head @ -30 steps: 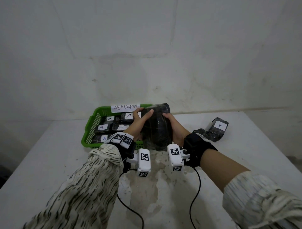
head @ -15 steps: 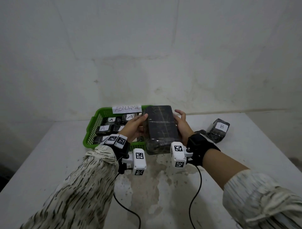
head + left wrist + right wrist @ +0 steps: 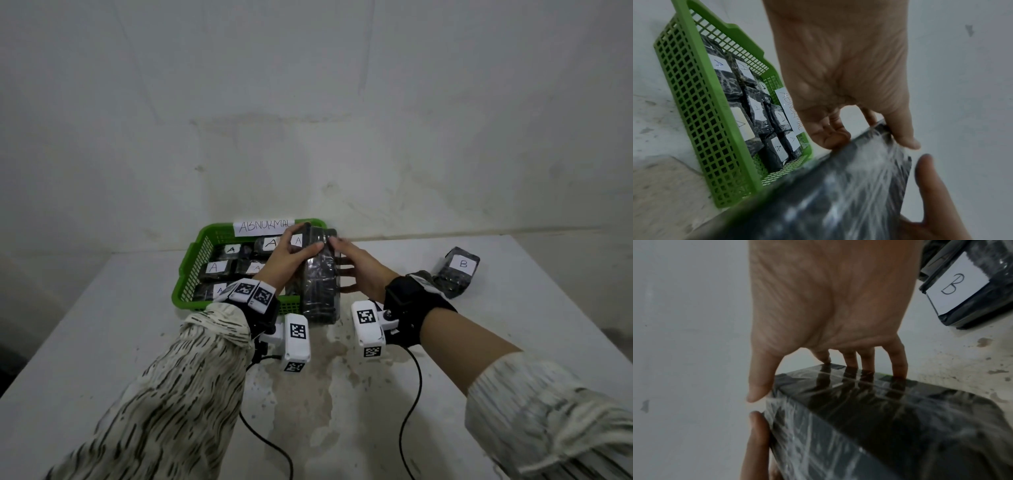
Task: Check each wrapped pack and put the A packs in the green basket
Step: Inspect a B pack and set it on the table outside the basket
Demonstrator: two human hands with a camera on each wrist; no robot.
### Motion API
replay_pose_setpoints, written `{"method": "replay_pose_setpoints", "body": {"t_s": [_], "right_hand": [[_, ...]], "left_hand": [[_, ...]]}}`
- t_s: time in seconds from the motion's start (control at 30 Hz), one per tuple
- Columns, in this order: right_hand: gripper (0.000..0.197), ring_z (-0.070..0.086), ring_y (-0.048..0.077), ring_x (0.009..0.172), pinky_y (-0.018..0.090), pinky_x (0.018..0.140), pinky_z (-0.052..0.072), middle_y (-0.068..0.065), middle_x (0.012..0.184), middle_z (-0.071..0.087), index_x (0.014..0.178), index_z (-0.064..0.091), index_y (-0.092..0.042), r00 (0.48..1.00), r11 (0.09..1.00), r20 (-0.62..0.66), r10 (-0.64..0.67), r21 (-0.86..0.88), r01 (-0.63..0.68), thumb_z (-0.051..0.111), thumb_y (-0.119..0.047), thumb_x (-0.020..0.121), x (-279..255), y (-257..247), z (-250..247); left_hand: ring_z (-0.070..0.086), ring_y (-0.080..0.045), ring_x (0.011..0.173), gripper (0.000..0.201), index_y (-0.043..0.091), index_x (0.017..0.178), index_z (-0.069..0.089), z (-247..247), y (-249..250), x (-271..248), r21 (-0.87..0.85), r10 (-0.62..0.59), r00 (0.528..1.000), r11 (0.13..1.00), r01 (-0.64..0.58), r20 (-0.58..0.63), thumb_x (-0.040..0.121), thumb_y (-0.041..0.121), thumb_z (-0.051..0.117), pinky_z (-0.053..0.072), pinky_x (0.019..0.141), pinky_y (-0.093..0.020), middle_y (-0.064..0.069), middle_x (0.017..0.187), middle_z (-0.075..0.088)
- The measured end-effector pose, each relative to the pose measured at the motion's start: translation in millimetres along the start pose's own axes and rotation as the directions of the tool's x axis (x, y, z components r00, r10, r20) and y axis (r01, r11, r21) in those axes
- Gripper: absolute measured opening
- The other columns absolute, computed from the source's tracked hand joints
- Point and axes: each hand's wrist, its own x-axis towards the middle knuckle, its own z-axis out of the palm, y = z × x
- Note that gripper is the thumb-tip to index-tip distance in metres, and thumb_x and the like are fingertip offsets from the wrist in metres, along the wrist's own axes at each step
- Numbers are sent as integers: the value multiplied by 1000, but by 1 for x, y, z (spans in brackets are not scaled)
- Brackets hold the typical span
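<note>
A large black pack (image 3: pixel 320 284) wrapped in clear film is held on its edge between both hands, just right of the green basket (image 3: pixel 181 284). No label shows on it. My left hand (image 3: pixel 308 238) grips its far end, thumb on one side and fingers curled on the other (image 3: pixel 835 139). My right hand (image 3: pixel 342 260) lies with straight, spread fingers (image 3: pixel 898 356) against the pack's right face (image 3: pixel 879 418), its thumb at the top corner. Several small packs marked A (image 3: pixel 214 267) lie in the basket (image 3: pixel 731 129).
A paper label reading ABNORMAL (image 3: pixel 263 226) is fixed to the basket's back rim. A small black pack marked B (image 3: pixel 459 270) lies on the white table at the right, close to my right wrist. Two cables trail from the wrist cameras toward the table's front edge.
The large pack has turned from broad face up onto its edge. My left hand has shifted to its far end, and my right fingers now spread flat against its right face.
</note>
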Motion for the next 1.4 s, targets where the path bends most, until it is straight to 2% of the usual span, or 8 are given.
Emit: {"method": "replay_pose_setpoints", "body": {"t_s": [0.13, 0.33, 0.47, 0.67, 0.77, 0.93, 1.03, 1.4], "right_hand": [[39, 59, 23, 112, 44, 91, 47, 0, 121, 63, 125, 54, -33, 998, 999, -52, -32, 10, 32, 58, -47, 88, 1, 1, 2], [56, 62, 21, 108, 50, 97, 47, 0, 117, 66, 132, 50, -27, 983, 996, -161, -88, -2, 89, 68, -42, 81, 5, 4, 1], [41, 58, 19, 111, 46, 95, 45, 0, 123, 62, 123, 50, -44, 996, 997, -44, -71, -1, 71, 65, -32, 86, -2, 4, -1], [45, 59, 20, 106, 37, 74, 48, 4, 122, 62, 99, 48, -57, 988, 994, -103, -111, 5, 112, 64, -17, 87, -5, -1, 2], [43, 58, 20, 107, 38, 75, 49, 2, 123, 62, 113, 50, -51, 985, 990, -128, -113, 65, 122, 63, -18, 88, -2, 1, 0], [85, 48, 17, 123, 42, 79, 47, -10, 144, 46, 146, 14, -49, 999, 999, 0, -39, 21, 39, 69, -26, 86, -3, 10, 0], [107, 52, 20, 121, 46, 76, 54, -6, 143, 45, 146, -10, -51, 999, 1000, 32, 26, 4, -26, 70, -14, 85, -7, 14, 3], [106, 57, 24, 116, 49, 88, 52, -10, 121, 56, 148, -3, -49, 999, 1000, 41, 11, -9, -11, 70, -8, 83, -7, 14, 1]], "left_hand": [[65, -18, 72, 33, 31, 126, 45, 2, 2, -3, -16, -9, 999, 1000, 10, 36, 94, 24, 53, 54, 64, -31, -8, 90, 66], [66, -21, 86, 56, 36, 135, 38, 1, -1, -3, -6, -33, 994, 999, 34, 104, 90, 8, 57, 56, 69, -31, -11, 101, 67], [67, -23, 81, 56, 33, 137, 39, 1, 0, -2, -6, -6, 999, 1000, 6, 40, 90, 8, 57, 57, 63, -31, -10, 93, 68], [65, -21, 87, 62, 24, 143, 35, 3, -3, -3, -47, -38, 996, 998, 42, 75, 88, 6, 58, 54, 70, -35, -8, 107, 65], [61, -22, 100, 67, 22, 145, 30, 6, -9, -6, -69, -89, 988, 993, 98, 128, 88, 0, 56, 52, 84, -41, -10, 125, 56], [64, -13, 93, 65, 23, 144, 29, 3, -10, -4, -109, -21, 994, 993, 32, 104, 90, -4, 51, 58, 72, -28, -1, 112, 62], [66, -10, 89, 68, 27, 145, 26, 4, -9, -1, -109, -9, 995, 994, 20, 104, 90, -4, 51, 57, 67, -28, 2, 109, 63], [55, -33, 118, 73, 32, 146, 27, -2, -21, -8, -118, -72, 991, 989, 85, 109, 88, -2, 54, 38, 103, -57, -17, 124, 59]]}}
